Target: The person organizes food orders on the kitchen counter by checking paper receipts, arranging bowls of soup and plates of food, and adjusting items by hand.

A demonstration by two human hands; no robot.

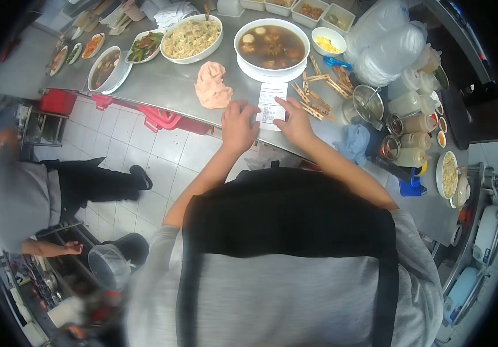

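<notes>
A printed paper receipt [271,110] lies on the steel counter, below a large white bowl of brown soup [272,48] on a white plate. My left hand [239,125] is at the receipt's left edge, fingers bent against the paper. On the opposite edge, the index finger and thumb of my right hand [295,120] press onto it. A crumpled peach-coloured cloth [213,85] rests just beyond my left hand. Several wooden clothespins [316,103] are scattered to the right of my right hand, along with a blue clip [337,63].
Fried rice [193,39], a dish of greens [144,46] and a second soup bowl [105,69] stand to the left. Plastic bags [390,55], a metal pot [363,104] and sauce bottles [416,123] crowd the right. A co-worker [26,191] is at the left.
</notes>
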